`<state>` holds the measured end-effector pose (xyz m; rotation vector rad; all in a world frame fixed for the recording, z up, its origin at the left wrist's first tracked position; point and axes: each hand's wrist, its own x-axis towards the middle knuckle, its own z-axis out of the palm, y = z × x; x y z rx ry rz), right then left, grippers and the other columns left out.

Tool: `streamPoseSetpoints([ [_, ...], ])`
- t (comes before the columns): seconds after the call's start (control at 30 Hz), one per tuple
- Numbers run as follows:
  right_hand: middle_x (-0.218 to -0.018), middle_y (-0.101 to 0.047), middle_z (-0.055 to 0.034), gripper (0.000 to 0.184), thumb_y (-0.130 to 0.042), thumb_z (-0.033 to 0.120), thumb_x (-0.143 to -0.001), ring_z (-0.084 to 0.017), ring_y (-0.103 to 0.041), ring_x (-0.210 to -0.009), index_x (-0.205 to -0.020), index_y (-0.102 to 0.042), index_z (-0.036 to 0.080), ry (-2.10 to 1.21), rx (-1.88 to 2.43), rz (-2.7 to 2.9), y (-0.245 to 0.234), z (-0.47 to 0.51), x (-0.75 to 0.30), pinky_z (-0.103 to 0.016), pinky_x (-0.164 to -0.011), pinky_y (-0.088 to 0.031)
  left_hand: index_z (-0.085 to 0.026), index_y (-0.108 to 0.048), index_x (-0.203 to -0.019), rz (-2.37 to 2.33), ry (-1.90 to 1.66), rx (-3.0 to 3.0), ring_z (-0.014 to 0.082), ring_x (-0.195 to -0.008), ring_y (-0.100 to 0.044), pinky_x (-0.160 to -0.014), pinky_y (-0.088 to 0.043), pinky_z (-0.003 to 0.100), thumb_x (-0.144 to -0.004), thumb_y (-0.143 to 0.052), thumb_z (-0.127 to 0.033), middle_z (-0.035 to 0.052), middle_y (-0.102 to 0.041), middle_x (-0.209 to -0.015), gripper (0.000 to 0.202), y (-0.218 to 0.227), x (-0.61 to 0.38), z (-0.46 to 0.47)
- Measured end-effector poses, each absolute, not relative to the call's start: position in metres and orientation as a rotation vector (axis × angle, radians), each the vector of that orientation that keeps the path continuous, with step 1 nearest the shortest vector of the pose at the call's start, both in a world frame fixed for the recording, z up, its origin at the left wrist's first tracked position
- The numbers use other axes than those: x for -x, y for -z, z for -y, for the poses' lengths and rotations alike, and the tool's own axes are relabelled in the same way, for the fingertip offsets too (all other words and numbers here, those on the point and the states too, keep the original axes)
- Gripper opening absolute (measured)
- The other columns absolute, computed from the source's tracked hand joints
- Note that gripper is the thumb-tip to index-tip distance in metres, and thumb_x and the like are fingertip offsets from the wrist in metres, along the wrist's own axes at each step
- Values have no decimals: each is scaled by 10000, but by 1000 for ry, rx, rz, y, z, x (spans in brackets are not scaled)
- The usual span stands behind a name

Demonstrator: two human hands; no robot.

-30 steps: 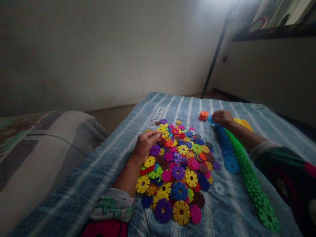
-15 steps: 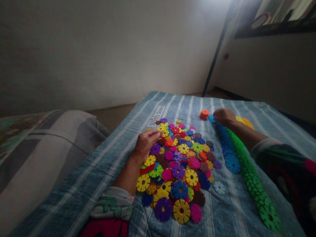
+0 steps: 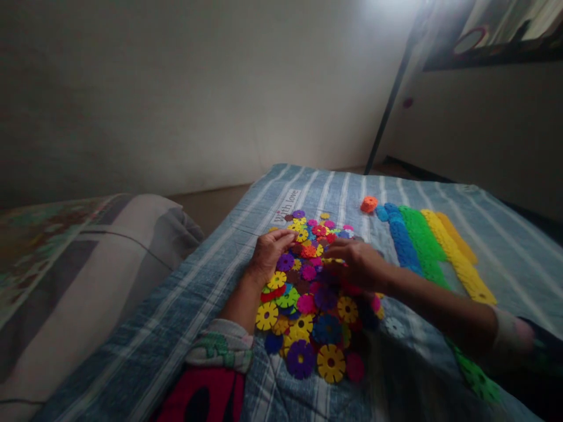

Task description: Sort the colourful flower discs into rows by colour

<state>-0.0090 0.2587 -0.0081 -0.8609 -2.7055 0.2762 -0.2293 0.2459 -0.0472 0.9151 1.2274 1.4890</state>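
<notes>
A heap of multicoloured notched plastic discs [image 3: 303,302], flower-shaped with holes in their middles, lies on the striped cloth. At its left edge is my left hand [image 3: 269,253], thumb and fingertips pressed together beside some yellow discs; what they hold, if anything, is hidden. My right hand [image 3: 361,264] reaches over the heap from the right, slightly blurred, its fingers stretched out and nothing visible in them. Sorted overlapping rows stand to the right: blue discs [image 3: 402,240], green discs [image 3: 420,237], yellow discs [image 3: 457,261] and orange-yellow discs [image 3: 457,237].
A small orange-red stack of discs [image 3: 369,204] sits at the far end of the rows. One pale blue disc [image 3: 394,327] lies apart by the heap. The striped cloth [image 3: 211,293] covers the bed-like surface. Another draped surface [image 3: 109,281] stands to the left.
My right hand has moved left from the far end of the blue row to above the heap. My left hand stays by the heap's left edge. The view has shifted slightly.
</notes>
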Motion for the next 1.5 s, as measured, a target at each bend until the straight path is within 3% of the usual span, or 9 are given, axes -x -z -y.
streamPoseSetpoints([
  [0.23,-1040,-598,-72,235,-621,386,-878,-210,-532,-958,-1027,-654,208,-191,770,2879,12,-214,44,-351,-827,-404,-135,-725,-754,-1188,-1501,-914,178,-818,-661,-836,-501,322,-596,-780,-297,57,-723,-827,232,48,228,-245],
  [0.43,-959,-600,-76,278,-560,419,-913,-217,-535,-916,-813,-675,187,-150,899,2889,11,-207,39,-376,-846,-395,-134,-733,-775,-1182,-1490,-904,175,-840,-660,-840,-494,309,-617,-766,-293,64,-726,-845,226,47,227,-243],
  [0.67,-1061,-595,-92,222,-529,368,-935,-231,-525,-1014,-1041,-673,236,-120,771,2876,8,-208,52,-371,-855,-401,-128,-731,-764,-1189,-1502,-872,165,-783,-658,-811,-506,311,-601,-782,-291,62,-722,-816,236,49,226,-246],
  [1.03,-1014,-607,-100,292,-488,394,-952,-231,-534,-977,-847,-655,179,-35,829,2865,14,-206,45,-400,-890,-391,-122,-722,-760,-1183,-1505,-863,168,-800,-655,-820,-504,315,-572,-809,-302,65,-715,-820,275,48,225,-246],
  [1.17,-974,-611,-89,213,-508,309,-945,-209,-540,-900,-850,-652,184,-36,818,2895,12,-205,56,-359,-816,-409,-131,-725,-754,-1184,-1504,-872,173,-791,-656,-807,-509,316,-576,-805,-301,53,-712,-798,259,49,226,-246],
  [1.37,-1218,-572,-128,210,-477,222,-948,-237,-527,-1020,-1027,-670,199,-15,778,2824,12,-215,68,-384,-875,-405,-137,-724,-768,-1181,-1487,-878,162,-748,-646,-756,-507,295,-595,-790,-304,40,-696,-746,249,50,226,-247],
  [1.5,-1087,-607,-118,214,-486,230,-945,-231,-525,-1025,-933,-696,188,-105,793,2820,16,-217,72,-365,-882,-412,-130,-719,-759,-1181,-1491,-862,157,-749,-648,-763,-504,288,-579,-805,-291,48,-699,-775,257,50,227,-247],
])
